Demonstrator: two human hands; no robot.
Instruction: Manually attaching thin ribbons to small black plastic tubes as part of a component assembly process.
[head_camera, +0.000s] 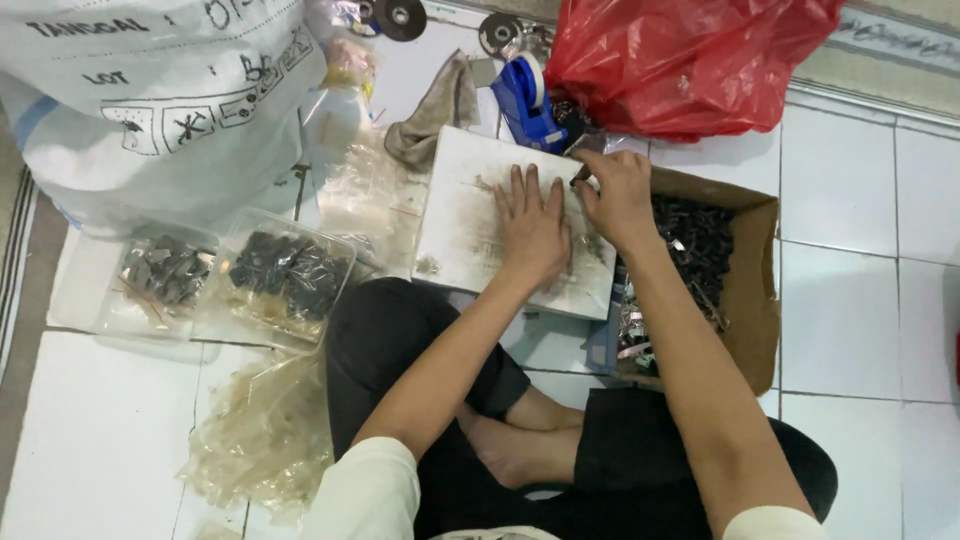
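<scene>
Board, white and smudged, lies on the floor just past your crossed legs. Your left hand rests flat on it, fingers spread, holding nothing. Your right hand pinches a small dark piece at the board's far right edge. A box of dark parts sits right; a tape dispenser and red bag lie beyond.

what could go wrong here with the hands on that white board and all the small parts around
1. The white board rests partly over the cardboard box edge; pressing with the left hand might tip it.
2. The right hand pinches something small and dark near the board's far edge; it could slip into the box of dark metal parts.
3. The open plastic trays beside the knee could get knocked.
</scene>
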